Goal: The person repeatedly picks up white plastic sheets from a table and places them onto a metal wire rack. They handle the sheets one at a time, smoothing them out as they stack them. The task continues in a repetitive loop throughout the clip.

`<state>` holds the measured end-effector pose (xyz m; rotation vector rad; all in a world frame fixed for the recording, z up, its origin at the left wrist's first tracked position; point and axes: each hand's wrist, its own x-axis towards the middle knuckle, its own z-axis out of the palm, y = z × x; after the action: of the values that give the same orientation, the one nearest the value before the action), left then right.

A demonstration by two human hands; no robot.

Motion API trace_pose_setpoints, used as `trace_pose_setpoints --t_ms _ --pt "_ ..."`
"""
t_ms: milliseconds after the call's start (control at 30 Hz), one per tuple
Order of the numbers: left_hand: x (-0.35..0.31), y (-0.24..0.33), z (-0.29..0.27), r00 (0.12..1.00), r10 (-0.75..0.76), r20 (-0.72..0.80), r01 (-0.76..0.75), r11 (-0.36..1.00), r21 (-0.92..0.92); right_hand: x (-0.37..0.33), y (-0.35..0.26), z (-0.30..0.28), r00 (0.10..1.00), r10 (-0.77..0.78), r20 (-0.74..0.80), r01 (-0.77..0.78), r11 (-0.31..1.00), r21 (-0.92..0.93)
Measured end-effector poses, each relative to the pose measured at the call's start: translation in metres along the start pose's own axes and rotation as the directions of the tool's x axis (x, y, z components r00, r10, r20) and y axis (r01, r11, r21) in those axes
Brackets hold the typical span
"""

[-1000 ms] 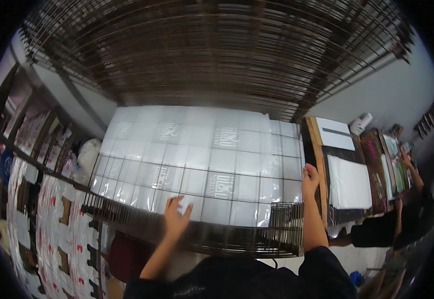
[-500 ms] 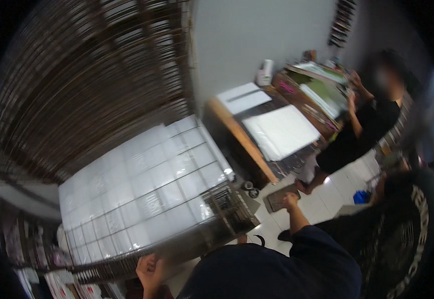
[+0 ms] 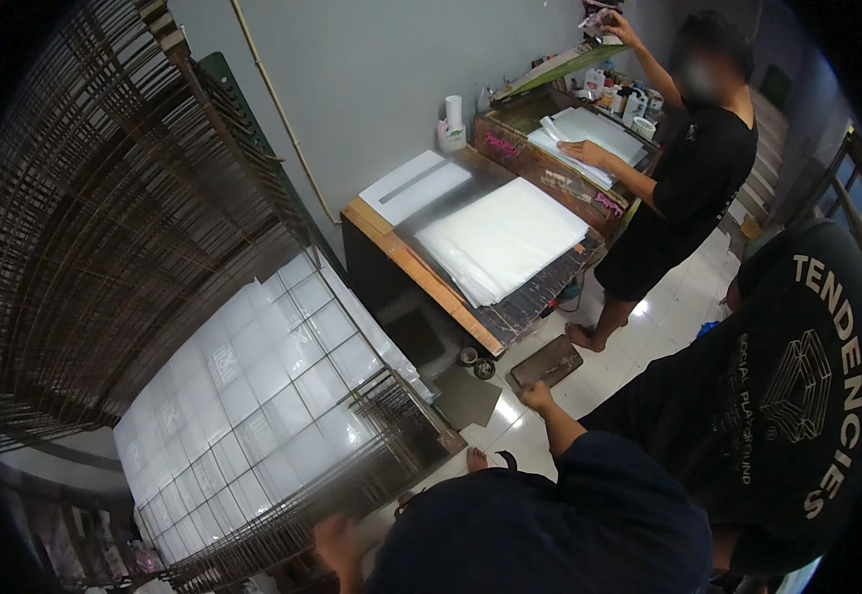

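My left hand (image 3: 340,547) is low in front of the wire drying rack (image 3: 406,401), beside its near edge. It is smeared by motion, so its fingers do not show clearly. Clear printed plastic sheets (image 3: 253,396) lie spread over the rack's wire grid. My right hand (image 3: 537,396) hangs out in front of my dark sleeve, its fingers curled in with nothing seen in them. Just beyond it in the picture, a brown flat block (image 3: 548,362) lies on the tiled floor; the two do not clearly touch.
Raised rack shelves (image 3: 104,198) tilt up at the left. A dark table (image 3: 495,322) bears a stack of white sheets (image 3: 500,238). One co-worker (image 3: 693,178) holds up a green printing frame (image 3: 560,67) with a hand on white sheets; another person (image 3: 777,396) is close at right.
My view has swung, so the rack sits lower and further left. The co-worker at the far table now has the printing frame raised and a hand on the sheets beneath.
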<state>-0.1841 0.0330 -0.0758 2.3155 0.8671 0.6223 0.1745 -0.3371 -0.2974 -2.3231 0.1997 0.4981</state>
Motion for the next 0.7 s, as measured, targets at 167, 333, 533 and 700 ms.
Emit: trace_pose_setpoints --t_ms 167,333,533,700 --pt "-0.002 -0.001 0.027 0.943 0.316 -0.109 -0.294 0.939 0.179 0.081 -0.039 -0.027 0.974 0.078 -0.211 0.119 0.616 0.779" --pt "-0.010 -0.001 0.026 0.976 0.193 -0.101 -0.169 0.963 0.210 0.082 -0.137 -0.093 0.976 0.141 -0.163 0.103 0.357 0.928" --pt "-0.007 0.003 0.021 0.965 0.251 -0.079 -0.228 0.948 0.224 0.122 -0.176 -0.114 0.987 0.129 -0.099 0.111 -0.083 0.990" --pt "-0.004 0.004 0.020 0.953 0.297 -0.061 -0.278 0.935 0.220 0.125 -0.207 -0.119 0.999 0.042 -0.022 0.038 -0.431 0.902"
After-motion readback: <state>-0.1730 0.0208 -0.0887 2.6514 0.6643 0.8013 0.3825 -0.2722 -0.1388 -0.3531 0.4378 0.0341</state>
